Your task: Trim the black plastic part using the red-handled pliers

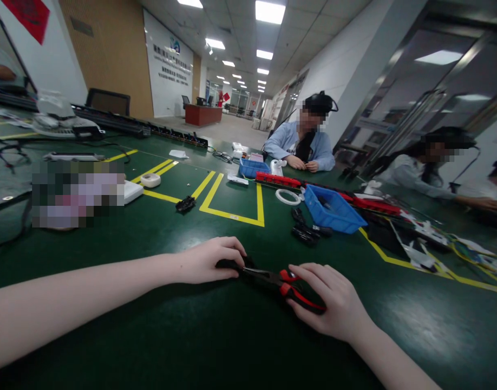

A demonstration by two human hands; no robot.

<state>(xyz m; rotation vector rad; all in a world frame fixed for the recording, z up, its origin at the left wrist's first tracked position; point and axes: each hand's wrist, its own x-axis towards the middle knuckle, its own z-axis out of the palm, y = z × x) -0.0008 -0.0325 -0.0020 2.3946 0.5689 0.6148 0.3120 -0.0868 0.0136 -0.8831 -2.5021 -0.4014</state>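
My right hand [327,298] is closed around the red and black handles of a pair of needle-nose pliers [281,280]. The pliers' jaws point left and reach a small black piece [230,264] that my left hand [214,260] pinches just above the green table [216,336]. What the black piece is cannot be made out, as my fingers cover part of it. Whether the jaws grip it or only touch it is unclear. Farther forward, a crumpled black clump [185,204] lies on the table left of centre.
Beyond my right hand stands a blue bin [333,211] with dark parts lying beside it. A white ring [288,196], a tape roll [150,180] and a second blue bin [253,167] sit farther off. Yellow tape [232,216] marks the table. A co-worker [301,143] sits across.
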